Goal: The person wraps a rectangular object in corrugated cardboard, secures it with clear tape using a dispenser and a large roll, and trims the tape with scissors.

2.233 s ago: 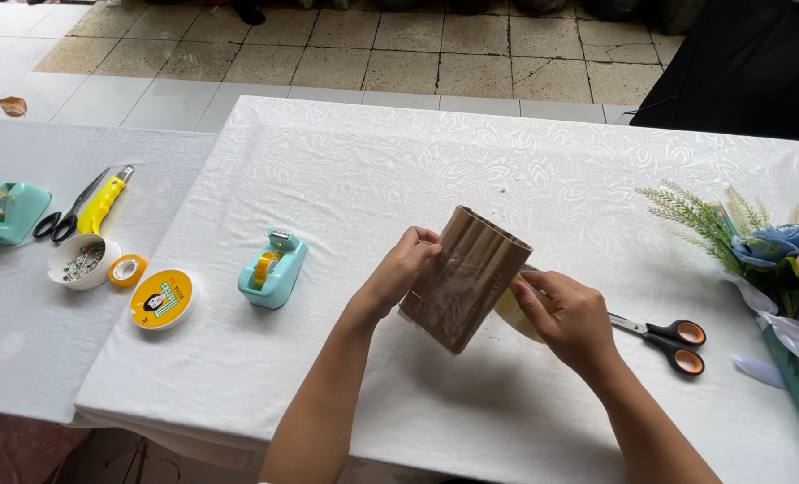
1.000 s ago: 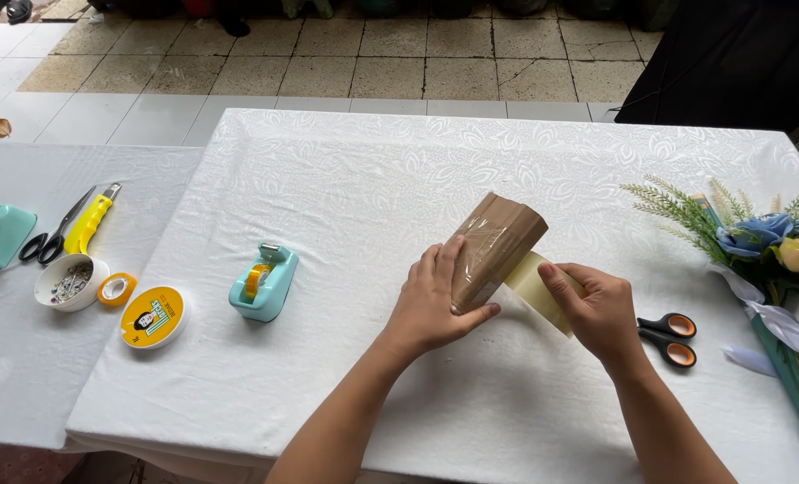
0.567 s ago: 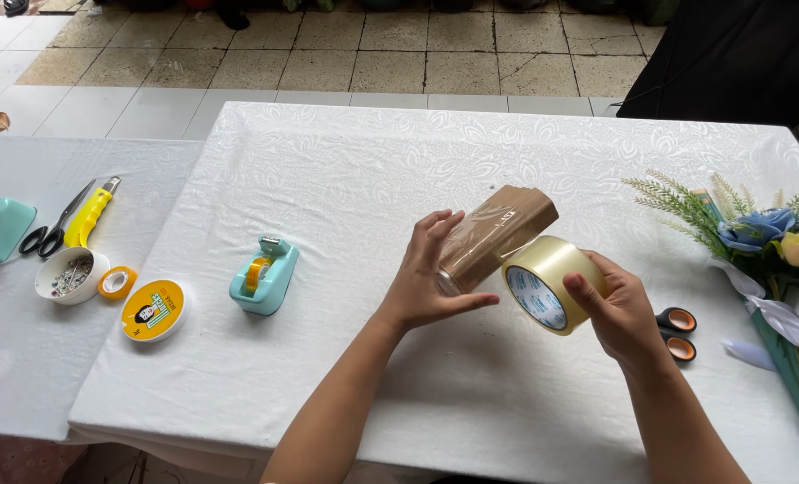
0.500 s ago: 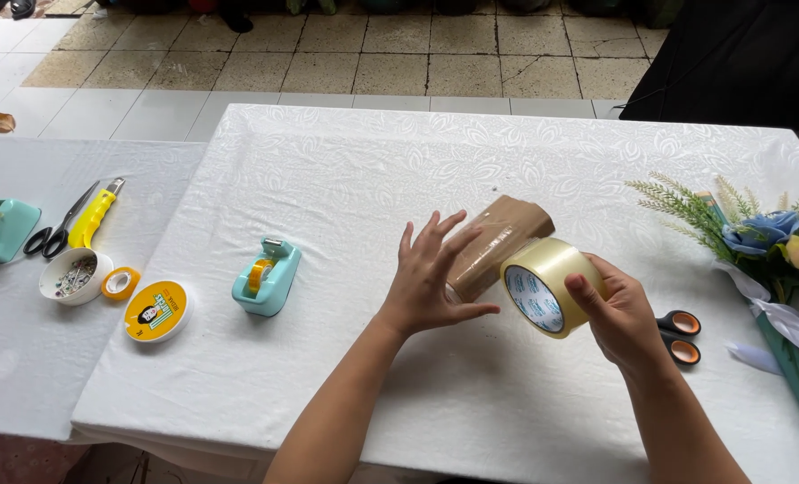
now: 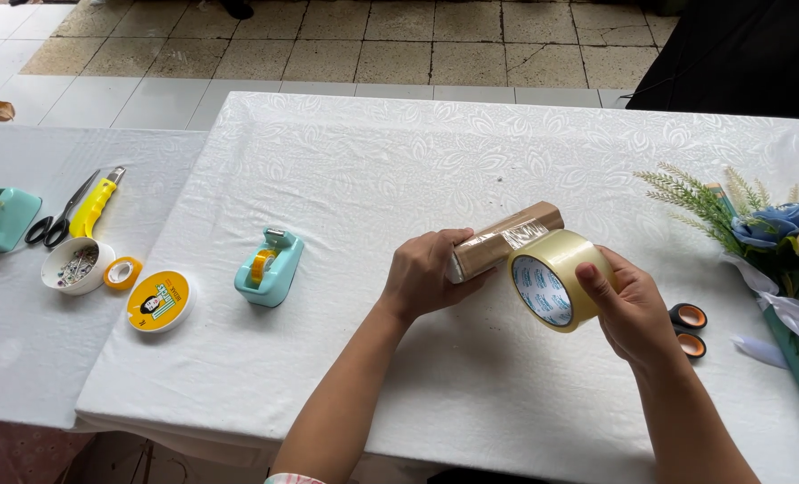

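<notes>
Two hands meet over the middle of the white-clothed table [image 5: 399, 161]. The left hand [image 5: 428, 274] is clamped around the near end of a brown paper-wrapped bundle [image 5: 507, 238], fingers curled over its top, so the bundle pokes out to the right and away, lifted a little off the cloth. The right hand [image 5: 630, 305] grips a roll of clear packing tape [image 5: 556, 280] by its rim, held on edge, touching the bundle's side; a shiny strip of tape already lies across the wrap. Just beyond the right hand, orange-handled scissors [image 5: 689, 329] peek out from behind the wrist. Further right, near the table's edge, lies a bouquet of blue and yellow flowers [image 5: 780, 233] with green sprigs and a white ribbon. To the left of the hands sits a teal tape dispenser [image 5: 269, 266], with a broad stretch of bare cloth behind it. A yellow round tin [image 5: 159, 301] rests near the left edge. On the neighbouring table lie a bowl of pins [image 5: 77, 265], a small tape roll [image 5: 122, 272], a yellow cutter [image 5: 95, 203] and black scissors [image 5: 56, 220].
</notes>
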